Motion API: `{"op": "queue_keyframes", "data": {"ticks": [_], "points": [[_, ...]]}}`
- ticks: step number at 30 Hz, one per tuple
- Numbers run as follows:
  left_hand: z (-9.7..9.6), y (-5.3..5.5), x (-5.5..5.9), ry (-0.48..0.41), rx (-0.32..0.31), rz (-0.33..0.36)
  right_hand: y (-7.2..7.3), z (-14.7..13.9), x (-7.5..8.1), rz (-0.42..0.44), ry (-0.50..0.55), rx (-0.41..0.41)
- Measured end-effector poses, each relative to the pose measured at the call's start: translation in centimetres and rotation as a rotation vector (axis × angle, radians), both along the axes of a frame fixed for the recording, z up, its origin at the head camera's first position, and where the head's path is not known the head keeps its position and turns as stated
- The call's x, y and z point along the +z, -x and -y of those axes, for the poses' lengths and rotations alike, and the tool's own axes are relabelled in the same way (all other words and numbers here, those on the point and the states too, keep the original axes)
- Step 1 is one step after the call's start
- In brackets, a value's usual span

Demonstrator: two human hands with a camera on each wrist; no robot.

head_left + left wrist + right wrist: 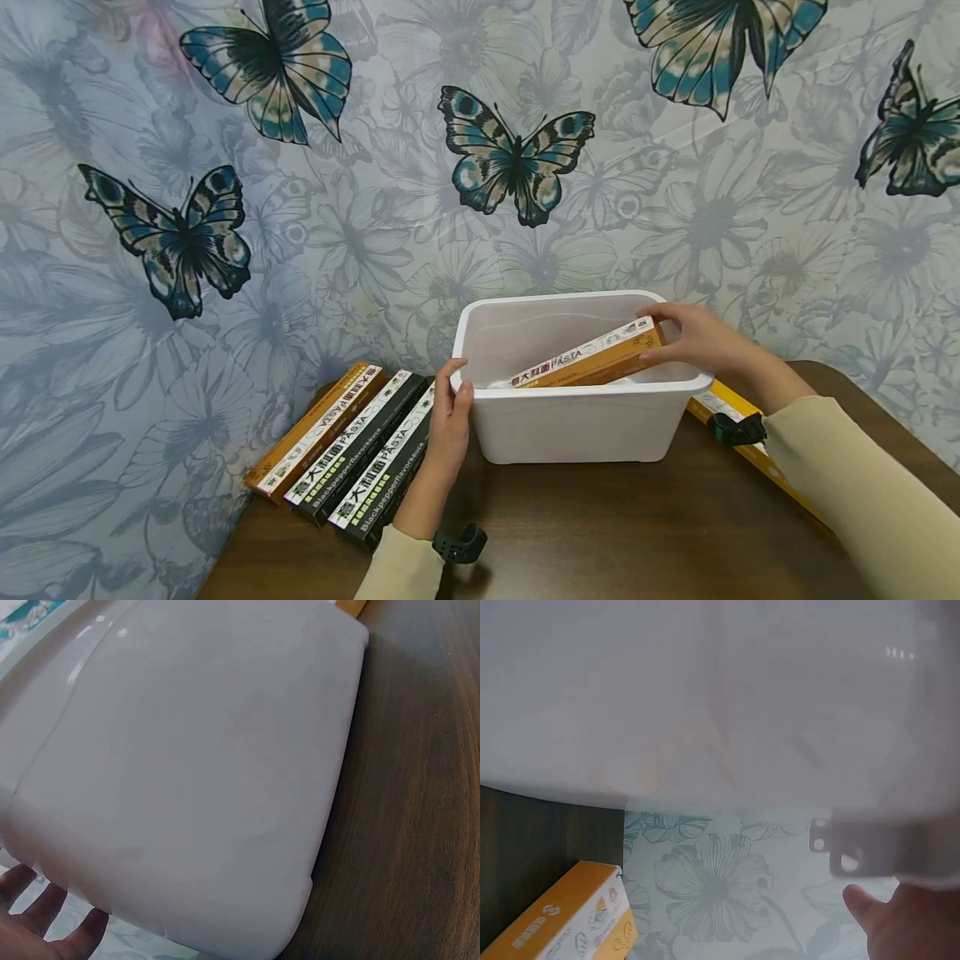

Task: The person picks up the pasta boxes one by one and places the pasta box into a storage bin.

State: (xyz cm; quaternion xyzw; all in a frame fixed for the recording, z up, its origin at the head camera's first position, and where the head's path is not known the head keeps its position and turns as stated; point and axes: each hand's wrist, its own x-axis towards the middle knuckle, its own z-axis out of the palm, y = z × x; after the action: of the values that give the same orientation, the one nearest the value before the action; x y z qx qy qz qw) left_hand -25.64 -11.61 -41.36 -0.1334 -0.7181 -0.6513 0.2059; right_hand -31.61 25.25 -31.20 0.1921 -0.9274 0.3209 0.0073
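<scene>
An orange pasta box with a white printed stripe slants down into a white plastic bin, its lower end behind the front wall. My right hand pinches the raised end between thumb and fingers, over the bin's right side. At the opposite end, my left hand grips the bin's left rim and corner. In the left wrist view, fingertips touch the bin's wall. The right wrist view shows part of the right hand beside the blurred bin wall; the held box is hidden there.
Left of the bin, two black pasta boxes and an orange-brown box lie side by side on the dark wooden table. A yellow-orange box lies right of the bin, partly under the right forearm. A butterfly-patterned backdrop rises behind.
</scene>
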Motion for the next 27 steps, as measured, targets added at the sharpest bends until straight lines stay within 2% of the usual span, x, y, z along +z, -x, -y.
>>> {"op": "queue_keyframes", "data": {"ticks": [3,9,18,27], "points": [[0.0,0.1,-0.1,0.003,0.005,-0.001,0.3,0.4,0.1,-0.007,-0.047,0.022],[-0.2,0.2,-0.1,0.013,0.005,0.007,0.8,0.8,0.1,0.037,-0.043,0.012],[-0.1,0.2,0.0,0.001,0.01,-0.006,1.2,1.1,-0.1,-0.06,-0.111,0.048],[0.0,0.2,-0.2,0.001,-0.013,0.006,0.9,0.8,-0.4,-0.123,-0.108,0.052]]}}
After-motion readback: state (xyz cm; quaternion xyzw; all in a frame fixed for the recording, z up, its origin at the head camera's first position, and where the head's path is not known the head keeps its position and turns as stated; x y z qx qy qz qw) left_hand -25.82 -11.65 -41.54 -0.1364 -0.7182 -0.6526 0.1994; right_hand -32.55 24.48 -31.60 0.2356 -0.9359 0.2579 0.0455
